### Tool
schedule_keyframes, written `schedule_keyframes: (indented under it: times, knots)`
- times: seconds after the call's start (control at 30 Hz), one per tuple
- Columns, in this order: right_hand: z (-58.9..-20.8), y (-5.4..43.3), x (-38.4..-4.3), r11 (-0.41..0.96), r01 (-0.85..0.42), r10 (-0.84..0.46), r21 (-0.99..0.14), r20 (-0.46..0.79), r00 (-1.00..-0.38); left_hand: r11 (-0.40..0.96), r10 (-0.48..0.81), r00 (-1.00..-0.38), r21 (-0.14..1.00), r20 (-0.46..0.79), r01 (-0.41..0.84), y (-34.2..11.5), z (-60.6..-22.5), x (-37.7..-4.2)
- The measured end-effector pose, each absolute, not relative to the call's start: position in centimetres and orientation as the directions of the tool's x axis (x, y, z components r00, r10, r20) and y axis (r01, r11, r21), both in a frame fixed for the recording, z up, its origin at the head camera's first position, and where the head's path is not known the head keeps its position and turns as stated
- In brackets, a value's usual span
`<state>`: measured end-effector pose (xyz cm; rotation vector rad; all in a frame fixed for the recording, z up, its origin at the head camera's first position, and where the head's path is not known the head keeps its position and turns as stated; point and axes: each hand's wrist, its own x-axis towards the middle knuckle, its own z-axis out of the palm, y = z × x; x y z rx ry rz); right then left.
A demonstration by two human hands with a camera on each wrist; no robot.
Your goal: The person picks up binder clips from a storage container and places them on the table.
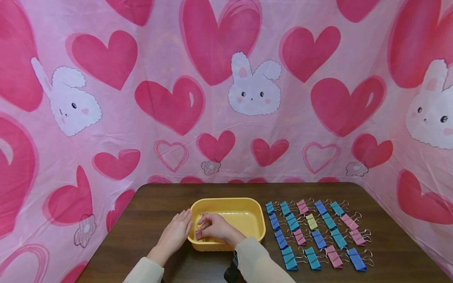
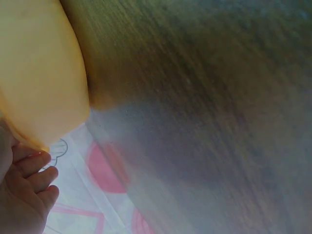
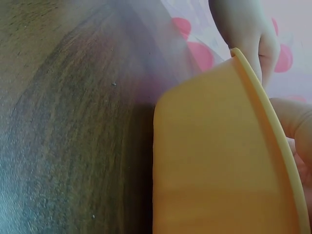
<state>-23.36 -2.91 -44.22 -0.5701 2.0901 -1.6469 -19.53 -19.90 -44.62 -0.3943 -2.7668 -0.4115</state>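
Overhead, right hand (image 1: 216, 226) pinches a pink binder clip (image 1: 199, 234) with curled fingers, low inside the yellow plastic tub (image 1: 247, 204). Left hand (image 1: 175, 232) rests flat-fingered against the tub's rounded left wall. Rows of coloured clips (image 1: 315, 234) lie right on the dark wood-grain table (image 1: 148, 204).

Left wrist: relaxed fingers (image 2: 34, 170) beside smooth tub wall.

Right wrist: matte tub side, grainy tabletop; grip mostly hidden.
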Motion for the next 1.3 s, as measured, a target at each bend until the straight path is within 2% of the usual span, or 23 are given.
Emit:
schedule_keyframes:
  times: [0.17, 0.5, 0.8, 1.3]
  knots:
    - [-44.2, -2.6, -23.6, 0.213, -0.064, -0.480, -0.975, -0.047, -0.876, 0.920, 0.223, -0.911, 0.234, 0.347, 0.315, -19.9, -44.6, -19.6]
    - [-43.5, -0.7, -24.7, 0.160, -0.089, -0.404, -0.983, 0.017, -0.914, 0.921, 0.237, -0.903, 0.213, 0.359, 0.327, -19.9, -44.5, -19.5]
    - [-42.2, 1.9, -25.4, 0.127, -0.134, -0.369, -0.983, 0.078, -0.926, 0.923, 0.207, -0.930, 0.253, 0.304, 0.289, -19.8, -44.5, -19.6]
    - [-39.2, 5.7, -25.4, 0.110, -0.176, -0.268, -0.978, 0.141, -0.953, 0.921, 0.217, -0.918, 0.241, 0.333, 0.305, -19.8, -44.5, -19.6]
